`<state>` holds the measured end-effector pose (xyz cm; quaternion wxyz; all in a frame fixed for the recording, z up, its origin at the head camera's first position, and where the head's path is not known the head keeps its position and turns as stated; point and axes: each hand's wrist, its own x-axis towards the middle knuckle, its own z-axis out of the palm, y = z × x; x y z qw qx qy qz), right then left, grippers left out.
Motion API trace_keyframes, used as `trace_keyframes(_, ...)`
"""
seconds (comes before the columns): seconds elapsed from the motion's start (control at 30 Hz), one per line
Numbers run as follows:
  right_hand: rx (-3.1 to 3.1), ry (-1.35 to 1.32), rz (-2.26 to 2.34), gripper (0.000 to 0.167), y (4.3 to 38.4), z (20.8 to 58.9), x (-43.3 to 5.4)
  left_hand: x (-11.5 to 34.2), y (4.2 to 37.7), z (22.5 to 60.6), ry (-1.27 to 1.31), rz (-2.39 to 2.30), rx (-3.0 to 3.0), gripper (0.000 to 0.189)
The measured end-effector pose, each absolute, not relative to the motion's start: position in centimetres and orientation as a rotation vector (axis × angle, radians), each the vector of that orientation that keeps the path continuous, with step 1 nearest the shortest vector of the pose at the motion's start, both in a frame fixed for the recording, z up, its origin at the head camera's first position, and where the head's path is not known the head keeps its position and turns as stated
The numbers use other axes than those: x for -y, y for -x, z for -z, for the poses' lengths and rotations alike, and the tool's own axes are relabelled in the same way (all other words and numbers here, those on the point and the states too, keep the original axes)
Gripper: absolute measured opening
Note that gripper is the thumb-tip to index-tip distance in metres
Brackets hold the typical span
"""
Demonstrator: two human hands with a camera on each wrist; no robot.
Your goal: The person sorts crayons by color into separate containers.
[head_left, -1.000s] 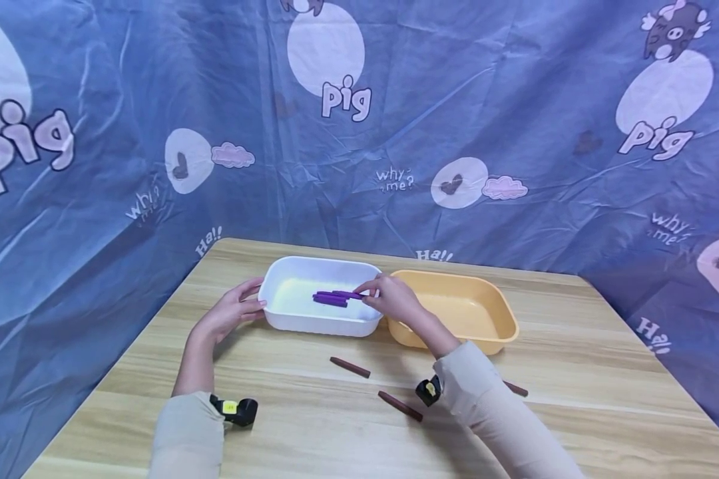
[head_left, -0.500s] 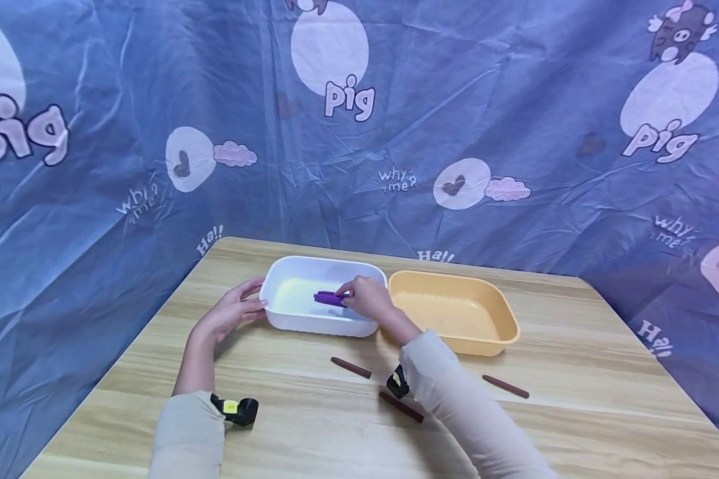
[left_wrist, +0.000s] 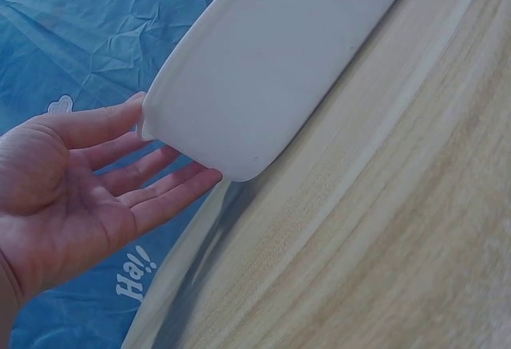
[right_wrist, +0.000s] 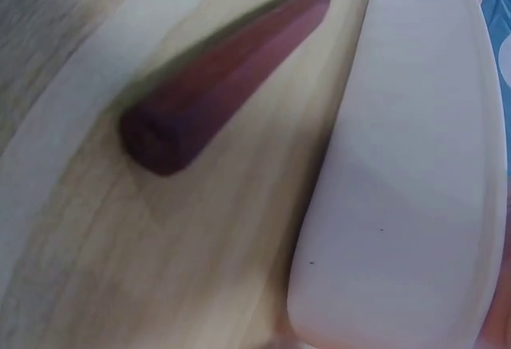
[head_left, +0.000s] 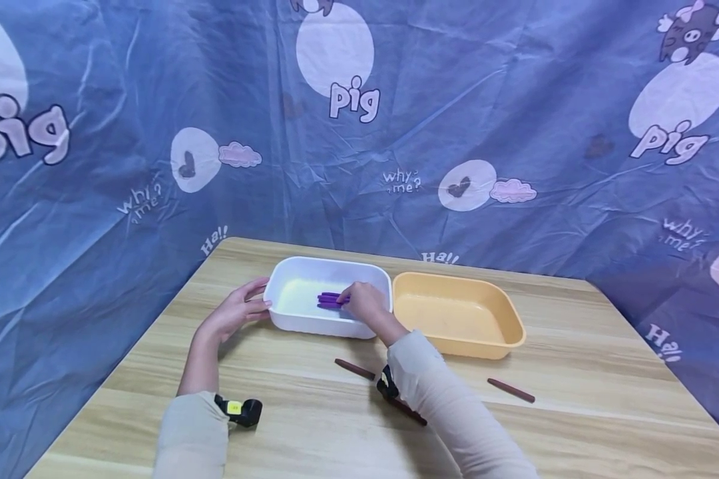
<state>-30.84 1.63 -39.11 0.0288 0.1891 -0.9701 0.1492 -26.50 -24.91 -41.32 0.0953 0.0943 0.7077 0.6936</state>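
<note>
A white plastic bin (head_left: pixel 302 324) stands on the wooden table, with several purple crayons (head_left: pixel 326 301) lying in its middle. My right hand (head_left: pixel 365 303) reaches inside over the bin's front wall. Its thumb and fingertips pinch at the right ends of the purple crayons, hiding them there. At the bin's left end, my left hand (head_left: pixel 239 313) has its thumb at the rim. In the left wrist view, the fingers (left_wrist: pixel 172 193) extend fairly straight against the end wall. A brown crayon (right_wrist: pixel 227 81) lies in front of the bin in the right wrist view.
A yellow-orange bin (head_left: pixel 455 342) stands right beside the white one. Another brown crayon (head_left: pixel 511 390) lies at the right of the wooden table (head_left: pixel 299 426), and a third brown crayon (head_left: pixel 410 414) is partly under my right forearm. A blue printed cloth (head_left: pixel 347 166) hangs behind the table.
My right hand has moved left and deeper into the white bin, bringing a purple crayon in among the others. The left hand keeps its place at the bin's end.
</note>
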Motion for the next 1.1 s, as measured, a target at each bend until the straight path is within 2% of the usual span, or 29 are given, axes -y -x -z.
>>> trace_keyframes(0.37, 3.027, -0.534, -0.490, 0.016, 31.4, 39.6, -1.8, 24.8, 26.9, 41.5, -0.274, -2.059, -2.091, 0.067)
trace_keyframes(0.63, 2.930, -0.581, -0.661, 0.018, 30.4, 38.0, -3.0, 24.7, 26.9, 41.1, -0.267, -2.055, -2.083, 0.067)
trace_keyframes(0.87, 2.794, -0.606, -0.755, 0.020, 28.7, 35.8, -6.0, 24.9, 27.1, 41.0, -0.286, -2.049, -2.090, 0.067)
trace_keyframes(1.1, 2.659, -0.603, -0.896, 0.025, 27.0, 34.3, -11.1, 25.1, 27.4, 41.1, -0.268, -2.032, -2.151, 0.067)
